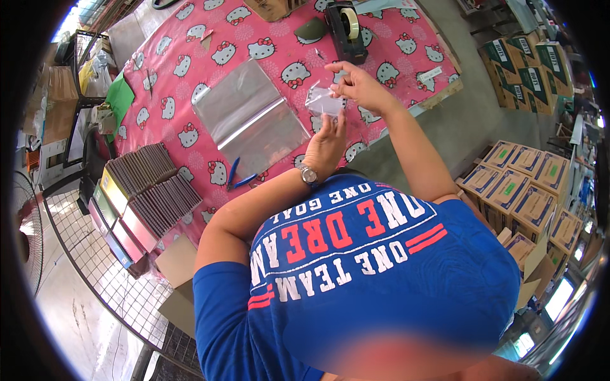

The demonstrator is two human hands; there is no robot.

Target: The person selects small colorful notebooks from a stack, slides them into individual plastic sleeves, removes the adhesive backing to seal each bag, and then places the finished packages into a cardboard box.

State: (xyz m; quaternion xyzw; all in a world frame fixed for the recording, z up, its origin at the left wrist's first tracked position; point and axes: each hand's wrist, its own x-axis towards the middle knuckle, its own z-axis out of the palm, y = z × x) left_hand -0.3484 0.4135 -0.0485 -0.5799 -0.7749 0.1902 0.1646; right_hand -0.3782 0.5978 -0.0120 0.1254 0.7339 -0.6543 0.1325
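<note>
A small white pad [323, 104] with clear plastic film on it and dark marks along its edge is held over the pink patterned tablecloth. My left hand [326, 145], with a watch at the wrist, grips the pad's lower edge between its fingers. Above it, my right hand [359, 87] pinches the clear film at the pad's upper right side. Just left of the hands lie large clear plastic sheets [254, 114], flat on the cloth. A blue-handled hand tool [236, 178] rests near my left forearm, its handles spread.
A black tape dispenser [346, 35] stands beyond my right hand, beside a dark green rounded piece [310, 30]. Stacks of dark-edged books [152, 190] sit at the table's left edge. Cardboard cartons [518, 184] are piled at right. A wire-mesh rack [95, 247] stands at lower left.
</note>
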